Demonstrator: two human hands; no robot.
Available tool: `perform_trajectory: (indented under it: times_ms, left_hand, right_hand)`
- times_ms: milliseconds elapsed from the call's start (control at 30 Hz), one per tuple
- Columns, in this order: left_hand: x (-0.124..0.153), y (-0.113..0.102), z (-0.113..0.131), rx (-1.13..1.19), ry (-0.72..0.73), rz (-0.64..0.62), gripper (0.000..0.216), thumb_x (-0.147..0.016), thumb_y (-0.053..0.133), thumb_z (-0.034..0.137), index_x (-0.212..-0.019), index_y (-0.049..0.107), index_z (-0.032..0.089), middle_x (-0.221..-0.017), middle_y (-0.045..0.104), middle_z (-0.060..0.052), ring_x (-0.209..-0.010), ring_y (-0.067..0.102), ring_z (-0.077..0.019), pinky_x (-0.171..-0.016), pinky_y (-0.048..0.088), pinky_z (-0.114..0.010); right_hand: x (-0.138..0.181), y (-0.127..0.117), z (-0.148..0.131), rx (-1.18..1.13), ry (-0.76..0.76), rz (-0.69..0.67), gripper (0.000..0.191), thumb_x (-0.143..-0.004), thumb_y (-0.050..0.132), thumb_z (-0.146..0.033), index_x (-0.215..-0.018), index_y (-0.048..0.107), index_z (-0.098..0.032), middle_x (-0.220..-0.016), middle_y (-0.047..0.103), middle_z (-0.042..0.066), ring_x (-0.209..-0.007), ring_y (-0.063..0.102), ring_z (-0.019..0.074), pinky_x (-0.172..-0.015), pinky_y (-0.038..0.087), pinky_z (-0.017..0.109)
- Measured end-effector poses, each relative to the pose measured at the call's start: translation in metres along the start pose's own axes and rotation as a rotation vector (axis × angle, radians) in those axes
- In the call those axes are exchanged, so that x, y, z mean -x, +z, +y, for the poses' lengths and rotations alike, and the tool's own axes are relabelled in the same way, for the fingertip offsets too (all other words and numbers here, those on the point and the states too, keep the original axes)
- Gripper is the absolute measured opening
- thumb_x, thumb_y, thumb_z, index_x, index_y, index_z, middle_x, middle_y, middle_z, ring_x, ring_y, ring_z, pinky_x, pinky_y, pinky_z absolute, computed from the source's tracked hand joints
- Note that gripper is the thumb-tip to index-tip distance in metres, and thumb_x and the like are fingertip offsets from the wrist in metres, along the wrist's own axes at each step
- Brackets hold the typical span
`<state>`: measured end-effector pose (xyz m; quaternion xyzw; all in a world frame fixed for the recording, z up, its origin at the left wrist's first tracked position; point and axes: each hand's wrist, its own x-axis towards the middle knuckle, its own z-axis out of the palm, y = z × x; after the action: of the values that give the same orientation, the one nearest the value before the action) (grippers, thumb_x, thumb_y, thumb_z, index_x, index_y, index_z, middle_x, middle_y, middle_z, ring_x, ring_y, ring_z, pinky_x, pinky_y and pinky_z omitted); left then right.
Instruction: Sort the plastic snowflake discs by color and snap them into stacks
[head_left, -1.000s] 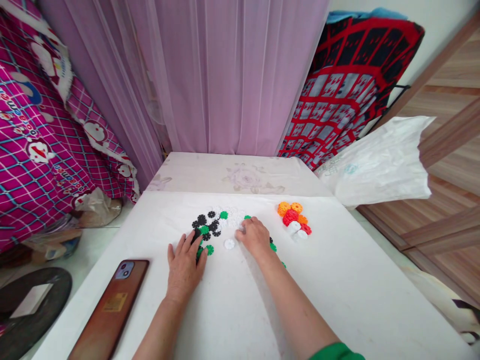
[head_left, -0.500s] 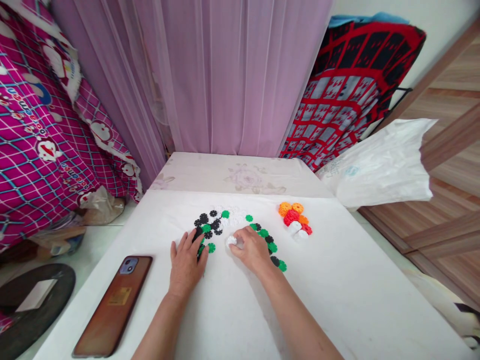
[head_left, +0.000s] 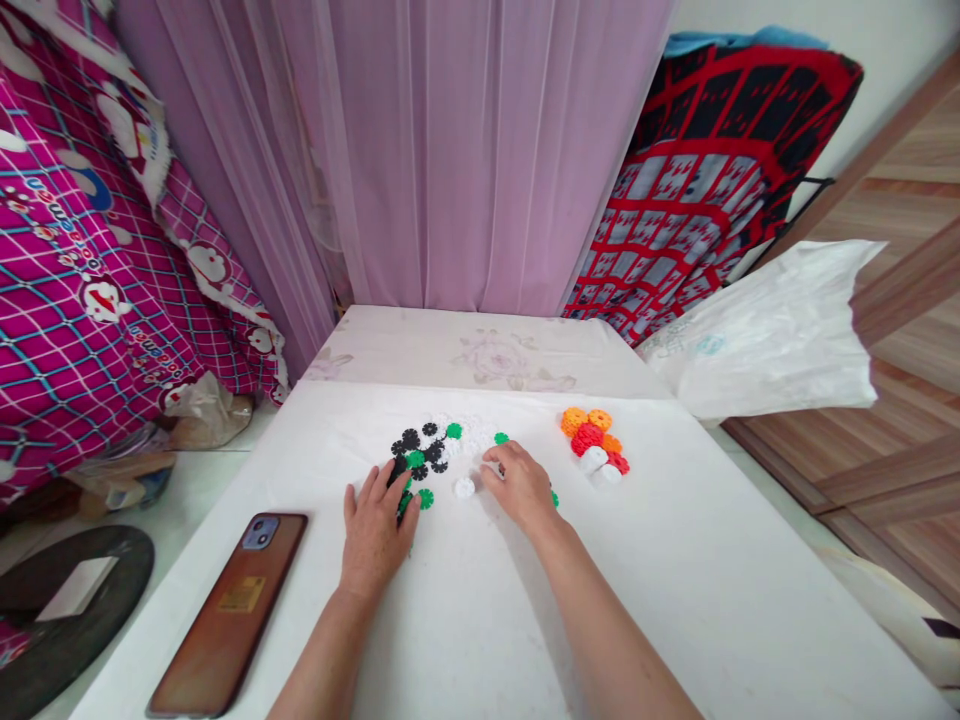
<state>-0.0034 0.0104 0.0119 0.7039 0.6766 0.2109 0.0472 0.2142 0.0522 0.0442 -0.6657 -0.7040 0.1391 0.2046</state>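
My left hand (head_left: 379, 525) lies with its fingers spread on the table, fingertips over black and green notched plastic discs, partly hiding them. My right hand (head_left: 519, 487) hovers beside a white snowflake disc (head_left: 464, 488), apart from it, its thumb and forefinger parted with nothing seen between them. Black discs (head_left: 410, 438) lie loosely past my left fingertips, with a green disc (head_left: 415, 459) among them. Behind both hands is a heap of white discs (head_left: 472, 432). One green disc (head_left: 501, 438) shows just beyond my right fingers; others are mostly hidden under that hand.
Orange, red and white discs (head_left: 587, 437) form a group to the right on the white table (head_left: 675, 600). A brown phone (head_left: 232, 610) lies face down at the left. A white plastic bag (head_left: 772, 330) stands past the right edge; a purple curtain (head_left: 465, 150) hangs behind.
My right hand has let go of the white disc and moved slightly right, now covering more of the green and black discs there. My left hand has stayed in place.
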Motion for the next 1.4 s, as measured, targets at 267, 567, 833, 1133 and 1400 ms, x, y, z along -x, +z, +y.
perform_trajectory:
  times_ms: [267, 567, 833, 1133, 1400]
  left_hand:
    - [0.0, -0.001, 0.0, -0.001, -0.002, -0.021, 0.04, -0.094, 0.044, 0.034, -0.129, 0.059, 0.026, -0.147, 0.048, -0.009, -0.138, 0.04, -0.0299, -0.113, 0.025, -0.061]
    - [0.0, 0.003, -0.001, -0.011, -0.006, -0.014, 0.039, -0.093, 0.046, 0.034, -0.129, 0.059, 0.027, -0.147, 0.048, -0.008, -0.139, 0.039, -0.03, -0.113, 0.025, -0.061]
    - [0.0, 0.003, -0.002, -0.009, -0.003, -0.024, 0.039, -0.093, 0.045, 0.035, -0.129, 0.058, 0.027, -0.148, 0.047, -0.007, -0.139, 0.039, -0.0293, -0.114, 0.024, -0.06]
    - [0.0, 0.003, -0.002, -0.011, -0.007, -0.026, 0.04, -0.092, 0.047, 0.035, -0.13, 0.058, 0.027, -0.148, 0.047, -0.007, -0.139, 0.038, -0.0298, -0.114, 0.024, -0.06]
    - [-0.001, 0.003, -0.002, -0.018, 0.001, -0.025, 0.04, -0.093, 0.046, 0.035, -0.13, 0.058, 0.027, -0.148, 0.047, -0.007, -0.139, 0.038, -0.0294, -0.114, 0.024, -0.06]
  right_hand:
    - [-0.04, 0.002, 0.002, 0.192, -0.16, -0.107, 0.033, -0.083, 0.061, -0.027, -0.116, 0.067, -0.029, -0.122, 0.057, 0.005, -0.112, 0.05, 0.0231, -0.094, 0.038, 0.033]
    - [-0.046, 0.012, -0.001, 0.188, -0.163, -0.117, 0.02, -0.076, 0.064, -0.025, -0.094, 0.07, -0.018, -0.112, 0.062, 0.009, -0.108, 0.05, 0.0244, -0.089, 0.036, 0.034]
    - [-0.026, 0.019, 0.015, 0.068, -0.183, 0.02, 0.009, -0.076, 0.063, -0.02, -0.084, 0.069, -0.021, -0.111, 0.063, 0.006, -0.108, 0.051, 0.0226, -0.089, 0.036, 0.033]
    - [0.001, 0.013, 0.016, 0.133, 0.037, 0.047, 0.024, -0.087, 0.058, -0.031, -0.107, 0.068, -0.024, -0.103, 0.064, 0.005, -0.098, 0.058, 0.0197, -0.082, 0.041, 0.027]
    - [-0.021, 0.011, -0.006, 0.239, 0.125, -0.049, 0.026, -0.084, 0.06, -0.035, -0.101, 0.07, -0.019, -0.104, 0.064, 0.01, -0.099, 0.059, 0.0245, -0.078, 0.043, 0.031]
